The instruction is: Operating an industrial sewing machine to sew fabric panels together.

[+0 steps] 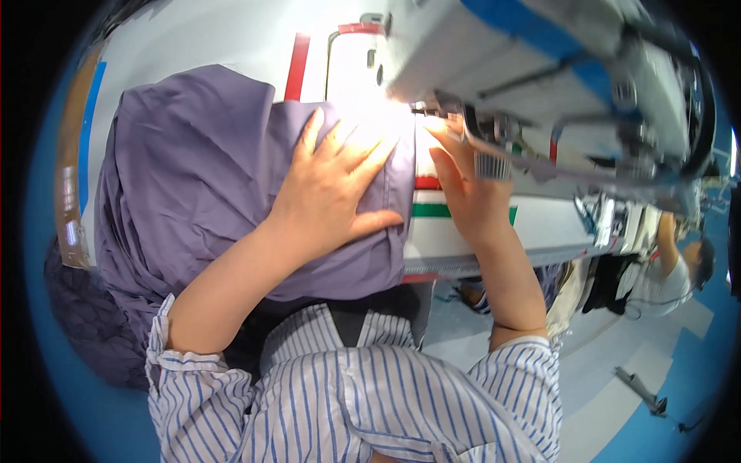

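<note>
A large piece of purple-grey fabric [193, 154] lies over the left of the sewing table, its right edge running up to the needle area of a sewing machine [556, 85]. My left hand [328, 181] rests flat on this fabric with its fingers spread, thumb toward the right edge. Beside that edge, close under the machine head, is my right hand [463, 177]. Its fingers reach toward the needle area, where glare and machine parts hide the tips, so I cannot make out whether they grip the cloth. A bright lamp washes out the stitching spot.
Red tape [297, 68] and green tape [431, 210] mark the white tabletop [231, 38]. More dark purple cloth [96, 324] hangs off the left side. At the right, another person [668, 270] sits by a further workstation. A grey pedal-like bar [641, 390] lies on the floor.
</note>
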A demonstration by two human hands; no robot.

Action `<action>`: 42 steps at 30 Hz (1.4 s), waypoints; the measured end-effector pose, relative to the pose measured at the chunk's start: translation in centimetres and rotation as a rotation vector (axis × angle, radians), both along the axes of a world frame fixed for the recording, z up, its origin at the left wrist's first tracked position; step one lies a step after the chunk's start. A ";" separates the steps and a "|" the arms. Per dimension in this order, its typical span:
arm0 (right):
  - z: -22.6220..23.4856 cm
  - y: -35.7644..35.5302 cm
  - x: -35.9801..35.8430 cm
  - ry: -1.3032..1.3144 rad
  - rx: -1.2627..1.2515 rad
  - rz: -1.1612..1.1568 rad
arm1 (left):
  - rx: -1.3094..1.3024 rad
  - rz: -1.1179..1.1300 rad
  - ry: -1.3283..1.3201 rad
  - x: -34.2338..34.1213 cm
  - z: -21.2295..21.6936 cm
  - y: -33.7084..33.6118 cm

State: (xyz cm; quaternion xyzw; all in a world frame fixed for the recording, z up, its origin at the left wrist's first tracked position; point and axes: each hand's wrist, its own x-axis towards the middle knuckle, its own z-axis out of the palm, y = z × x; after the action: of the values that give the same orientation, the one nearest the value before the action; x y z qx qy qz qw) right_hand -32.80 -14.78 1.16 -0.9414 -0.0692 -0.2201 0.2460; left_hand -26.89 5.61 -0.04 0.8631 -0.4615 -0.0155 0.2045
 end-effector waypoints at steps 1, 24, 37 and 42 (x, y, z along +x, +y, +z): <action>1.0 0.7 -2.1 0.016 0.110 0.058 | 0.012 0.003 0.004 0.1 -0.2 0.1; -3.5 9.3 -21.8 0.472 0.501 0.264 | -0.037 -0.107 -0.256 1.0 -2.5 -1.0; -17.1 -9.0 -30.1 -0.008 0.360 -1.169 | 0.064 -0.058 -0.274 1.1 -3.0 -0.5; -15.9 -14.2 -27.6 0.258 -0.438 -0.687 | 0.066 -0.071 -0.256 1.2 -2.5 -0.4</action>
State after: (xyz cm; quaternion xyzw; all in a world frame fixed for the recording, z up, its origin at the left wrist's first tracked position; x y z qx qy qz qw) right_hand -60.42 -29.02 -14.78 -0.9596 0.2348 -0.1497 -0.0407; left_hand -25.68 5.21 -2.50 0.8474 -0.5133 0.0724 0.1149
